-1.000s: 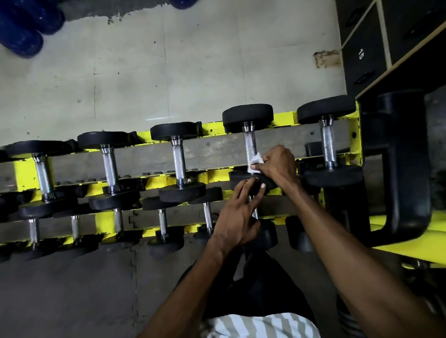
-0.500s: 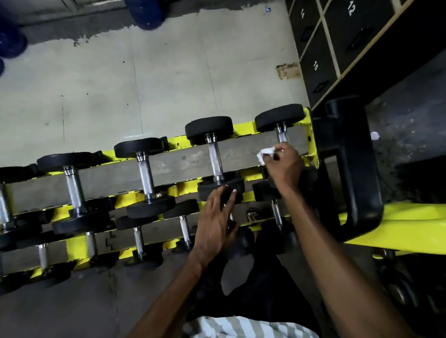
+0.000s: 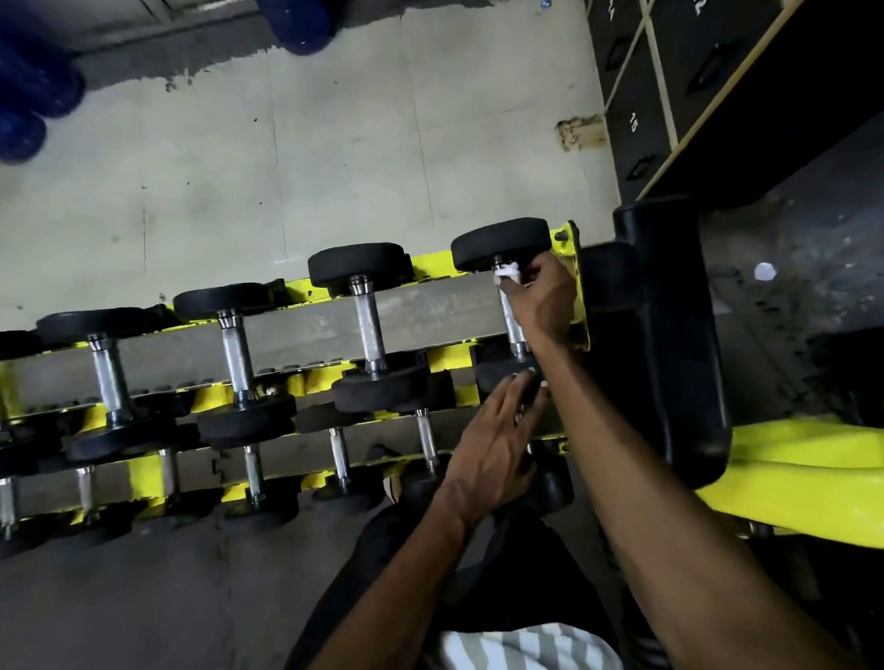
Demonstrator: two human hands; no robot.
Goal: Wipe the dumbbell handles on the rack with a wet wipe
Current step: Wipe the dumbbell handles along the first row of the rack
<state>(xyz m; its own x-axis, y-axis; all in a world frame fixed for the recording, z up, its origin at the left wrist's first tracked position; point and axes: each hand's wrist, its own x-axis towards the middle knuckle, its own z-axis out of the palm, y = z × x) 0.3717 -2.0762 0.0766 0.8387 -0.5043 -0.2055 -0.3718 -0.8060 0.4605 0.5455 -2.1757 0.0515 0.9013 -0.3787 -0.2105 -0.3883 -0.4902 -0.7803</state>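
The right hand was curled around the upper part of the handle of the last dumbbell at the right end of the rack, on the upper row. It held a white wet wipe pressed against the metal, just under the far head. Only a small crumpled piece of the wipe came out from the fingers; the other part was hidden inside the grip. The left hand was lower, over the second row, with its fingers almost straight and a little spread. Its fingertips touched the near head of the same dumbbell, and it held nothing. Other dumbbells lay side by side along both rows to the left, with chrome handles and black round heads. A black padded post stood just beside the right end of the rack, and dark lockers with white numbers were behind it. A striped shirt showed at the bottom edge.
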